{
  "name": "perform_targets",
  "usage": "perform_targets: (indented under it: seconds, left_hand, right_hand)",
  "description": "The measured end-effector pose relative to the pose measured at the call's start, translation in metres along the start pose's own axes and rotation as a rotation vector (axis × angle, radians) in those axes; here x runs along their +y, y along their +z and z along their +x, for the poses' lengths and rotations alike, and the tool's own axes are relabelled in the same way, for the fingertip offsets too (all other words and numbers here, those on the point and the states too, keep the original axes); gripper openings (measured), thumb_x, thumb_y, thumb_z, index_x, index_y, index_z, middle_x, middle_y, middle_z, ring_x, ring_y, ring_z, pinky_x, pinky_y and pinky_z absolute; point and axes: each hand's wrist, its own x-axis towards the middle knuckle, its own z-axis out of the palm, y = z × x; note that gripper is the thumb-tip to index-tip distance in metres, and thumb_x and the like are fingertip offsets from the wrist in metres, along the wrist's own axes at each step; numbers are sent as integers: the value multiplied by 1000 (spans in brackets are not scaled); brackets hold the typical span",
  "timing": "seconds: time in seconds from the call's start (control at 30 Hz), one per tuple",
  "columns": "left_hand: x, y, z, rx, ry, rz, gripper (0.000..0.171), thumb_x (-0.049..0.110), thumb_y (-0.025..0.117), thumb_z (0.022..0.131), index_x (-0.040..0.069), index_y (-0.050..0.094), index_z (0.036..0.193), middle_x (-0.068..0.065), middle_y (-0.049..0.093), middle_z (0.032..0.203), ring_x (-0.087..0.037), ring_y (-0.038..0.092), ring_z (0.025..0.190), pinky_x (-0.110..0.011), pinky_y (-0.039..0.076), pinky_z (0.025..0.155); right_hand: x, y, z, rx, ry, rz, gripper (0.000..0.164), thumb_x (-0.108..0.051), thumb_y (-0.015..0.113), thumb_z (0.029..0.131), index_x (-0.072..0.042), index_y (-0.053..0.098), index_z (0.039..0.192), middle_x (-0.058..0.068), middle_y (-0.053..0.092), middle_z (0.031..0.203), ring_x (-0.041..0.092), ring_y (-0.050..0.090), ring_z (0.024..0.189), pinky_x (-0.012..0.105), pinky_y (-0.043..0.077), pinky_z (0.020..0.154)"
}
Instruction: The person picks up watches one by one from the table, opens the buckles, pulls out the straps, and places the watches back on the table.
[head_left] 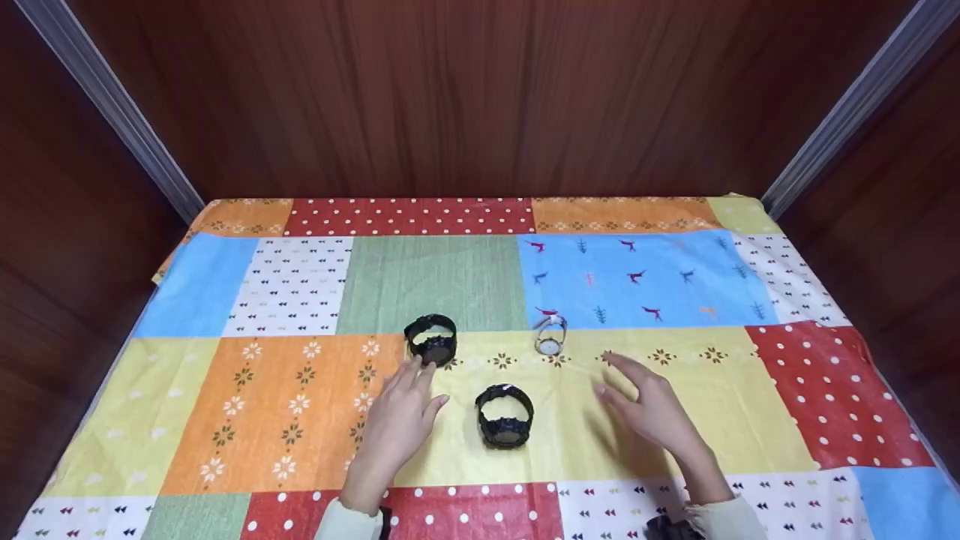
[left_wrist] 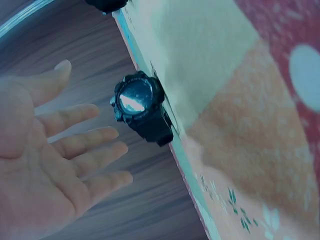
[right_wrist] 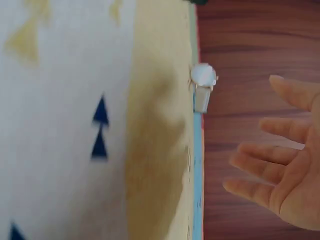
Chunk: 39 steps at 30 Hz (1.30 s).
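My left hand is over the cloth with its fingers extended, fingertips right at the near side of a black wristwatch. In the left wrist view that black watch shows a round dark face with a bright reflection, beyond the spread fingers. My right hand hovers with relaxed, parted fingers, holding nothing. Up and left of it stands a small watch with a white face and thin band, seen also as a pale watch in the right wrist view. Between my hands sits a second black wristwatch, its strap looped.
A patchwork-print tablecloth covers the table. A dark wood panel rises behind it, with wood side walls and metal corner strips. Dark bands sit at my wrists beside pale sleeves.
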Motion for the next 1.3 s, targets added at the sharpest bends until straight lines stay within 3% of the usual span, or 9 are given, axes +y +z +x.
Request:
perform_targets:
  seconds: [0.17, 0.3, 0.4, 0.6, 0.9, 1.3]
  left_hand:
    - [6, 4, 3, -2, 25, -122, 35, 14, 64, 84, -7, 59, 112, -23, 59, 110, -37, 57, 101, -46, 46, 84]
    - [12, 7, 7, -65, 20, -209, 28, 10, 63, 84, -7, 61, 106, -21, 63, 102, -35, 60, 93, -44, 48, 81]
    - [16, 10, 10, -122, -10, -272, 24, 8, 62, 84, -7, 63, 103, -19, 65, 96, -33, 62, 88, -43, 49, 77]
    - [24, 15, 15, -196, -94, -335, 18, 9, 63, 83, -5, 65, 95, -9, 65, 80, -25, 60, 77, -37, 48, 71]
    - [32, 25, 20, -198, -202, -371, 8, 10, 64, 82, 4, 64, 77, -3, 61, 72, -20, 55, 68, -34, 45, 65]
    - [30, 33, 22, -212, -258, -446, 9, 8, 66, 80, 5, 59, 76, -1, 55, 64, -13, 50, 58, -30, 44, 58]
  right_hand:
    - [-9, 7, 5, -95, 54, 231, 35, -7, 61, 86, 9, 54, 117, 25, 57, 112, 34, 60, 93, 37, 50, 78]
    - [-13, 13, 7, -255, 98, 448, 33, -1, 55, 88, 17, 49, 115, 30, 58, 103, 39, 60, 86, 39, 52, 74]
    - [-15, 20, 8, -341, 130, 549, 33, 0, 53, 88, 19, 47, 114, 30, 59, 99, 42, 60, 84, 41, 51, 75]
    - [-19, 38, 11, -415, 186, 637, 29, 1, 53, 87, 20, 50, 109, 29, 60, 95, 38, 62, 83, 41, 52, 75]
    - [-25, 56, 13, -445, 258, 713, 23, 4, 53, 86, 20, 52, 103, 28, 62, 89, 35, 64, 77, 43, 52, 71]
    - [-28, 58, 15, -455, 278, 780, 20, 9, 50, 85, 21, 51, 101, 23, 64, 85, 31, 65, 74, 41, 52, 71]
